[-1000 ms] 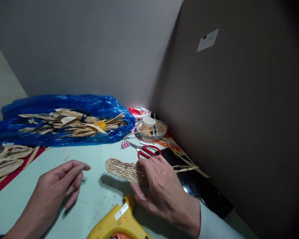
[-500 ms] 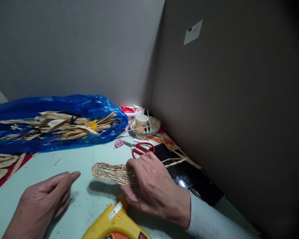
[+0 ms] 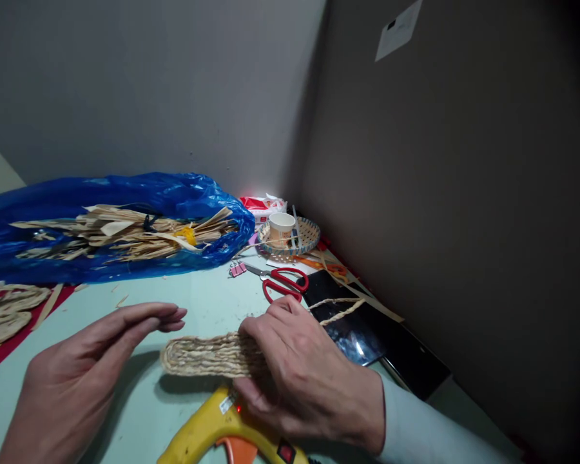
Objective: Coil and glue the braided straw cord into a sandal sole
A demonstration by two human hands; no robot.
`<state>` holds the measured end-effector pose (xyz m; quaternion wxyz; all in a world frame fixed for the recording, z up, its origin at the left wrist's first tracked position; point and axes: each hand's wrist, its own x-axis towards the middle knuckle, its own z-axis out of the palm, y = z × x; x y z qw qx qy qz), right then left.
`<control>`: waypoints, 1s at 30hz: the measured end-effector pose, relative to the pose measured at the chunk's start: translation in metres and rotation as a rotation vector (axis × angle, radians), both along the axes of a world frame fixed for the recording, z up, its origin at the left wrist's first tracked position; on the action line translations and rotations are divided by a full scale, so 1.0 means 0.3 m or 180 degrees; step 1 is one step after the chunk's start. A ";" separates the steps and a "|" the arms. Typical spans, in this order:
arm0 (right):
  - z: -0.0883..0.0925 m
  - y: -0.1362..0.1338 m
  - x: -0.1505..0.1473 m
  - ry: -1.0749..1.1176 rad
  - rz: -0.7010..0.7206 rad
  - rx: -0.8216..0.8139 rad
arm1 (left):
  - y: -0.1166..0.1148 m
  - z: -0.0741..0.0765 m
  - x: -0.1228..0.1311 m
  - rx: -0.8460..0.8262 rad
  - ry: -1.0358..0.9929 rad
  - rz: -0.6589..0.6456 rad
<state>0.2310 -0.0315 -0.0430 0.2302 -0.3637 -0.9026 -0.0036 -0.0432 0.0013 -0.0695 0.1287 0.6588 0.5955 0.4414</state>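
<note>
A home craft corner: straw strips (image 3: pixel 125 233), scissors (image 3: pixel 283 283), glue gun (image 3: pixel 222 428) on a table (image 3: pixel 207 303).

The pale mint-green tabletop (image 3: pixel 203 293) runs into a corner between two walls. Along its far edge lies a crumpled blue plastic bag (image 3: pixel 183 196) spread with straw strips. In the far right corner stand a small round woven basket tray (image 3: pixel 312 233) and a red-and-white packet (image 3: pixel 263 204). Just in front of them lie a pink binder clip (image 3: pixel 237 269) and red-handled scissors (image 3: pixel 286 284). A glossy black flat slab (image 3: pixel 401 348) lies along the right edge, a yellow hot-glue gun (image 3: pixel 207 428) at the near edge, and a red mat (image 3: pixel 14 335) with braided straw coils (image 3: pixel 4 309) at the left edge.
</note>
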 end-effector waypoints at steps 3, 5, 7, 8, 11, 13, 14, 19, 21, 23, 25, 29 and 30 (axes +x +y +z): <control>-0.003 -0.008 -0.003 0.0010 0.0124 0.0008 | -0.039 0.003 0.021 -0.0096 -0.0146 0.0093; -0.006 -0.012 -0.006 -0.0012 0.0171 0.0085 | -0.061 0.003 0.037 0.0116 -0.0025 0.0058; -0.010 -0.015 -0.009 -0.0035 0.0195 0.0155 | -0.071 0.010 0.056 0.0433 0.0119 -0.0217; -0.011 -0.016 -0.010 -0.0038 0.0202 0.0182 | -0.071 0.019 0.067 0.0593 0.0181 -0.0413; -0.013 -0.017 -0.013 -0.0062 0.0202 0.0207 | -0.055 0.061 0.107 0.1017 0.0365 -0.0882; -0.013 -0.016 -0.013 -0.0073 0.0197 0.0224 | -0.040 0.091 0.136 0.1212 0.0535 -0.1083; -0.013 -0.016 -0.012 -0.0080 0.0192 0.0234 | -0.033 0.103 0.149 0.1232 0.0618 -0.1178; -0.010 -0.016 -0.008 -0.0130 0.0160 0.0282 | -0.022 0.119 0.183 0.0749 0.0709 -0.1612; -0.008 -0.017 -0.006 -0.0156 0.0172 0.0276 | -0.027 0.108 0.183 0.0472 0.0624 -0.1748; -0.005 -0.017 -0.005 -0.0208 0.0193 0.0269 | -0.032 0.095 0.177 0.0207 0.0560 -0.1851; -0.003 -0.018 -0.006 -0.0243 0.0204 0.0315 | -0.035 0.085 0.171 0.0082 0.0549 -0.1918; -0.001 -0.019 -0.009 -0.0216 0.0207 0.0488 | -0.038 0.083 0.170 0.0321 0.0616 -0.1812; 0.000 -0.020 -0.009 -0.0195 0.0215 0.0517 | -0.037 0.086 0.172 0.0375 0.0647 -0.1754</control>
